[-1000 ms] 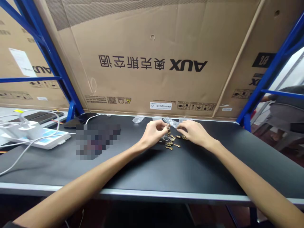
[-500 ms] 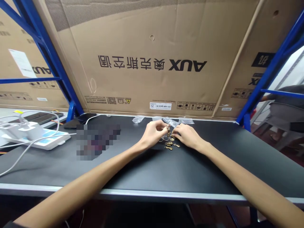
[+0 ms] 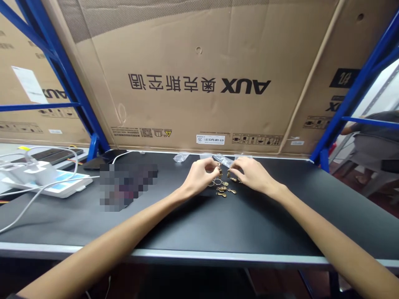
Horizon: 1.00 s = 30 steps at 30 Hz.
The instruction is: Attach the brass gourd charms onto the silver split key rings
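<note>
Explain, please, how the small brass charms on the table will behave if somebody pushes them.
The brass charms look metallic, so they are probably heavy for their size. Lying flat and loose on the black table, they would likely slide apart rather than roll.

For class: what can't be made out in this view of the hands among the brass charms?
Head view:
- Item in the left hand: hidden by its fingers.
- Charms under the right hand: hidden by its fingers.
- Object on the tabletop: pixelated blur.
- Person at far right: cut off by edge.
</note>
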Each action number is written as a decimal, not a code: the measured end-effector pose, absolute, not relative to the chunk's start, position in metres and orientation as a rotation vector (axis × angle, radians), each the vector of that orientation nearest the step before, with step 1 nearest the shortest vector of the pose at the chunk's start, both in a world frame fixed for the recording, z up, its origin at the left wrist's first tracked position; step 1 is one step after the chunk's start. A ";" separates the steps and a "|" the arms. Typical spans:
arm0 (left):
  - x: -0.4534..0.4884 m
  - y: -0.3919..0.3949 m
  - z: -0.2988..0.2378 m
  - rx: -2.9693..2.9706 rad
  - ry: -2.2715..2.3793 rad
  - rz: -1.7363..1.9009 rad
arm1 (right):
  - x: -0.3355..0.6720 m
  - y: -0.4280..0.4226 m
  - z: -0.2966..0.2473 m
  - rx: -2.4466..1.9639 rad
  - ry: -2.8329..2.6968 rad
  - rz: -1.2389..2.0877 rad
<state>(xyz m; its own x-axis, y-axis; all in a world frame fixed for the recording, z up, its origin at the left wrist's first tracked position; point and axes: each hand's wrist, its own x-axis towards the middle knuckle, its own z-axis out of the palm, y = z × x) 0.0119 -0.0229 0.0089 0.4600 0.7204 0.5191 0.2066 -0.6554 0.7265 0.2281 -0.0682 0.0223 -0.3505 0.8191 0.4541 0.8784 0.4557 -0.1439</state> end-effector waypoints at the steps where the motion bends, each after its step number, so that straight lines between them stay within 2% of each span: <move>1: 0.012 -0.023 0.009 2.139 0.766 1.150 | 0.228 -0.070 0.025 -1.410 -2.239 -0.146; 8: 0.014 -0.027 0.009 2.153 0.732 1.170 | 0.231 -0.075 0.035 -1.420 -2.242 -0.225; 15: 0.014 -0.028 0.011 2.237 0.737 1.183 | 0.226 -0.079 0.037 -1.298 -2.104 -0.053; 20: 0.014 -0.029 0.010 2.311 0.663 1.174 | 0.218 -0.083 0.037 -1.222 -2.101 -0.067; 30: 0.014 -0.030 0.011 2.384 0.666 1.143 | 0.210 -0.087 0.033 -1.179 -2.185 -0.380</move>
